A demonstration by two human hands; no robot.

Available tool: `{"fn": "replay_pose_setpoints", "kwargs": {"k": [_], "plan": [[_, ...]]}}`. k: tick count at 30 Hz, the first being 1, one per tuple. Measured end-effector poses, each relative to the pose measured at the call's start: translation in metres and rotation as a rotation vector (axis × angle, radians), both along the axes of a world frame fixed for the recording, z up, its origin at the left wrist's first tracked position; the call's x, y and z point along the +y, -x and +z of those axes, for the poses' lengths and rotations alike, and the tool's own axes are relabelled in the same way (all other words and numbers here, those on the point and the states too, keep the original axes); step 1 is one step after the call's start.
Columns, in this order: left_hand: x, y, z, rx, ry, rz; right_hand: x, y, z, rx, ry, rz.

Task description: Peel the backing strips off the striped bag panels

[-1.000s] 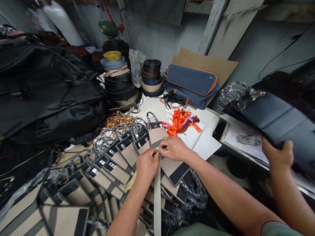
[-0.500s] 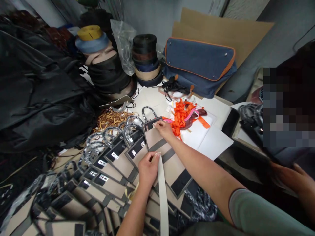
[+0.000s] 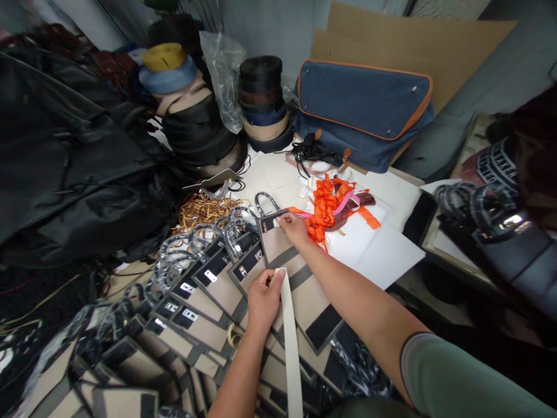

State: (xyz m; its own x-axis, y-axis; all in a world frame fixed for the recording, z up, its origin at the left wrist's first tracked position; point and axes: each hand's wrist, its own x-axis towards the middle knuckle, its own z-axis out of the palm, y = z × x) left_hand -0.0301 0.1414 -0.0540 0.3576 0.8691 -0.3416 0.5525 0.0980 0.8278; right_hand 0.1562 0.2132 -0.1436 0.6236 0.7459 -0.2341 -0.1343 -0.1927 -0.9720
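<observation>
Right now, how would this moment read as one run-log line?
left hand: pinching pale strip | right hand: at dark band of beige-and-black panel | nearby: orange ribbons

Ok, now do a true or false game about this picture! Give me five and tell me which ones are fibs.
1. The left hand grips the end of a long pale strip. True.
2. A yellow roll sits on top of a blue roll. True.
3. The right hand is holding the yellow roll. False: its fingertips are at the dark band near the top of a beige panel.
4. The blue bag is under the left hand. False: it is in front of the brown cardboard.
5. The orange ribbons lie in a tangled heap. True.
</observation>
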Motion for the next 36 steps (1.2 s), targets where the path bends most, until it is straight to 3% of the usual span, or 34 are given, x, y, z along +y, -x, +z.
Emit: {"fn": "replay_pose_setpoints", "kwargs": {"k": [3,5,10,14,17,22,28,33,36], "plan": [[0.001,-0.002,-0.001,-0.036,0.015,0.051,-0.013,0.001,0.017,0.018,0.013,-0.038],[0.0,-0.005,-0.001,-0.087,0.033,0.119,-0.035,0.003,0.036,0.076,-0.019,0.013],[-0.008,-0.016,0.016,-0.264,0.161,0.292,-0.106,0.02,0.083,0.247,-0.12,0.5],[-0.022,-0.015,0.044,-0.167,0.076,0.14,-0.134,0.03,0.109,0.154,-0.075,0.443],[-0.023,-0.008,0.05,0.063,-0.118,-0.015,-0.137,0.024,0.126,0.045,-0.098,0.398],[-0.016,-0.006,0.048,-0.043,-0.217,-0.048,-0.146,0.014,0.151,-0.151,-0.067,0.489],[-0.032,-0.001,0.074,-0.003,-0.306,-0.16,-0.157,0.016,0.18,-0.767,-0.043,0.581],[-0.028,0.0,0.072,-0.01,-0.431,-0.211,-0.14,0.01,0.188,-0.942,-0.082,0.742],[-0.022,0.001,0.067,0.042,-0.524,-0.22,-0.128,0.008,0.175,-0.873,-0.063,0.728]]}}
